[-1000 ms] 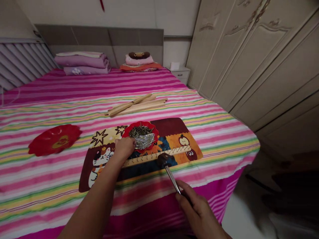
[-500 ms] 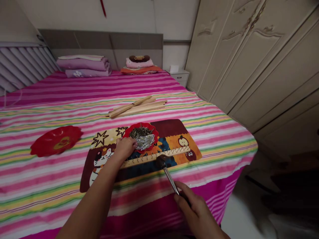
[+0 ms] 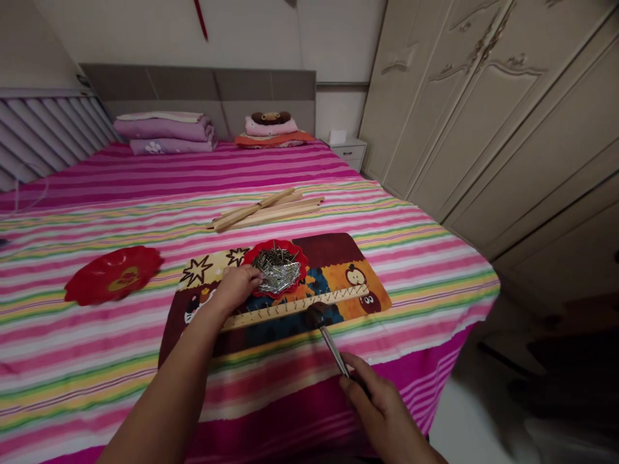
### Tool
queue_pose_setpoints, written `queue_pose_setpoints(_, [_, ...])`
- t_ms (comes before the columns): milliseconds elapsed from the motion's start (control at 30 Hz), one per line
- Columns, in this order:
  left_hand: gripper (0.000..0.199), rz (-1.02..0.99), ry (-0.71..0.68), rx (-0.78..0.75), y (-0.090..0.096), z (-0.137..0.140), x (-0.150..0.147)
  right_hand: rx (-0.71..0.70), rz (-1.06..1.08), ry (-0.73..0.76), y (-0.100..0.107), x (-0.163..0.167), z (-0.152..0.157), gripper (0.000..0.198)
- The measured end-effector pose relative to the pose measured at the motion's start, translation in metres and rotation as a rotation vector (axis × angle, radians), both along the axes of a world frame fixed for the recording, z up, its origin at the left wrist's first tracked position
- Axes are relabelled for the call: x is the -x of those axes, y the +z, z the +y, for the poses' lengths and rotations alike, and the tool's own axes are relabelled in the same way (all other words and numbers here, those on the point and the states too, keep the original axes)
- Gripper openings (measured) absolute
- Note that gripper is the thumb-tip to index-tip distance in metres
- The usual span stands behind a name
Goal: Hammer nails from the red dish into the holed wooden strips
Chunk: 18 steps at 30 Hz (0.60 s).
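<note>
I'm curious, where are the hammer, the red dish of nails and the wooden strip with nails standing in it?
Hammer (image 3: 333,348): head camera view, on its metal shaft.
Red dish of nails (image 3: 294,251): head camera view, on its rim.
Wooden strip (image 3: 290,308): head camera view, midway along its length.

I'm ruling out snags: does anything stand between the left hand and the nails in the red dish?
Nothing visible does: the left hand is at the left edge of the red dish, right beside the nails; the hammer is off to the right.
</note>
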<state>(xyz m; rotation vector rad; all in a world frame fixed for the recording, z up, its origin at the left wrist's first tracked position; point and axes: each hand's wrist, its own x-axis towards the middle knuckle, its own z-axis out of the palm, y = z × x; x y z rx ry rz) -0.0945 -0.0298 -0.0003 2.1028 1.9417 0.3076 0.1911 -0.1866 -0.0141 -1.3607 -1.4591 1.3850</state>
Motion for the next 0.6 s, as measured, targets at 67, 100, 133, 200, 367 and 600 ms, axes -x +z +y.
queue_pose_setpoints(67, [0.023, -0.193, 0.053, -0.013, -0.005, -0.002, 0.006, -0.003, 0.003, -0.013, -0.001, 0.000, 0.000, 0.037])
queue_pose_setpoints(100, [0.024, -0.278, 0.088, -0.015, -0.007, -0.003, 0.008, -0.004, 0.001, -0.011, -0.002, 0.000, 0.000, 0.037])
queue_pose_setpoints(133, [0.025, -0.345, 0.123, -0.014, -0.008, -0.004, 0.009, -0.004, -0.002, -0.002, -0.002, 0.001, 0.000, 0.038])
queue_pose_setpoints(200, [0.025, -0.426, 0.182, -0.018, -0.009, -0.007, 0.012, 0.001, -0.017, 0.030, -0.003, 0.000, 0.000, 0.038])
queue_pose_setpoints(367, [0.029, -0.580, 0.308, -0.097, 0.009, -0.034, 0.010, 0.015, -0.037, 0.092, 0.000, -0.004, -0.002, 0.039])
queue_pose_setpoints(600, [0.032, -0.657, 0.522, -0.155, 0.003, -0.099, 0.003, -0.009, -0.033, 0.115, 0.003, -0.001, -0.001, 0.040])
